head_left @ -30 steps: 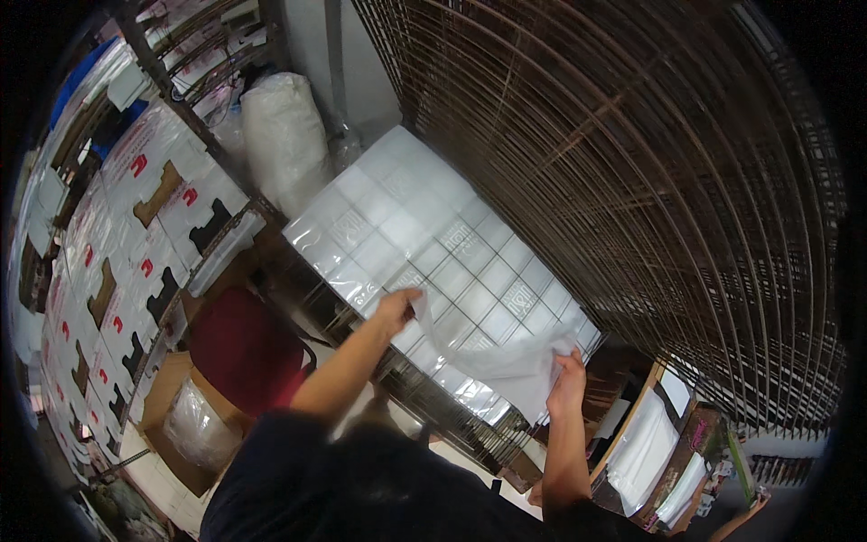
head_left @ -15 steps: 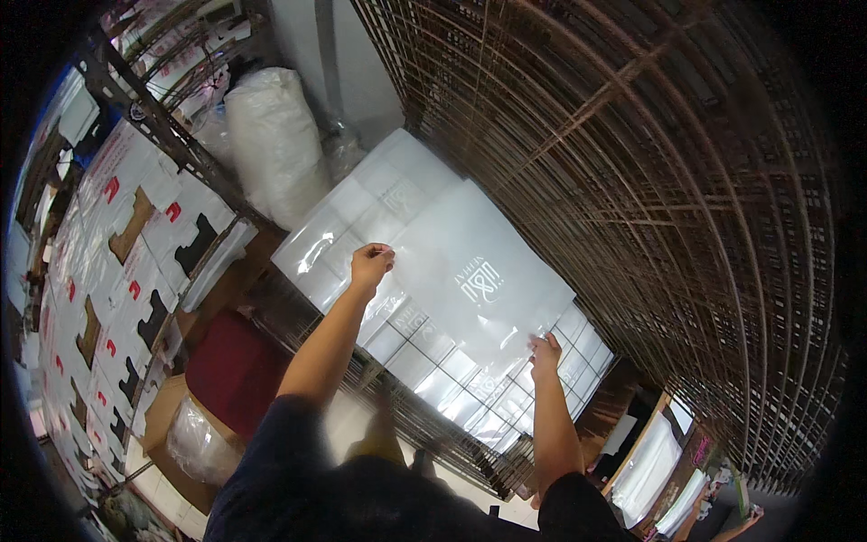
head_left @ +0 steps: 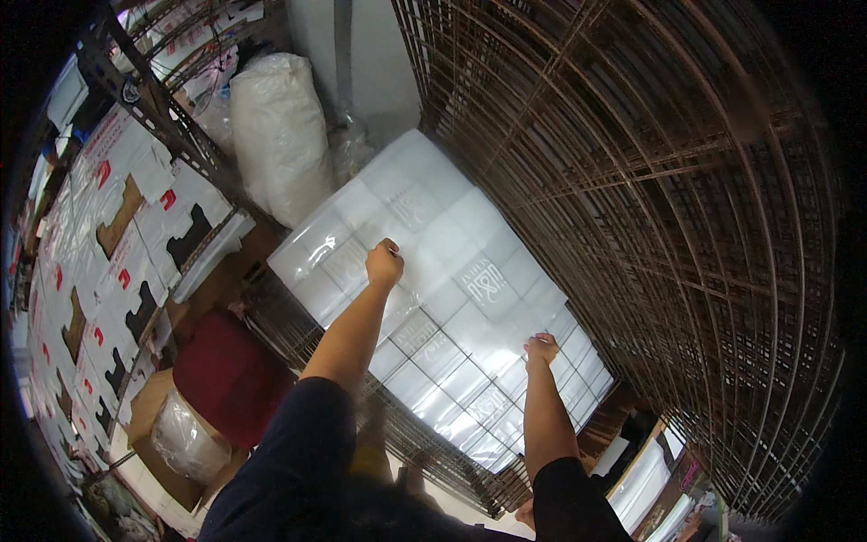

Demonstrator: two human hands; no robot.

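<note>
Translucent plastic bags (head_left: 483,280) with a pale printed emblem lie flat over a wire rack (head_left: 424,447), some overlapping. Grid lines show through the plastic. My left hand (head_left: 386,264) is closed at the left edge of a bag near the middle, its fingertips pinched on the film. At the lower right, my right hand (head_left: 541,348) has its fingers bent together at the near edge of the same bag. The film is so clear that its exact edges between my hands are hard to make out.
Rusty wire racks (head_left: 632,172) stand upright in a close stack along the right. A large white plastic-wrapped bundle (head_left: 282,135) is at the far left. Printed white cartons (head_left: 126,235) fill the left side, near a dark red seat (head_left: 233,375) and an open cardboard box (head_left: 158,420) with clear plastic.
The bag between my hands has settled flat, and the rack's grid now shows through it. My left hand has moved slightly right; my right hand is nearly in place.
</note>
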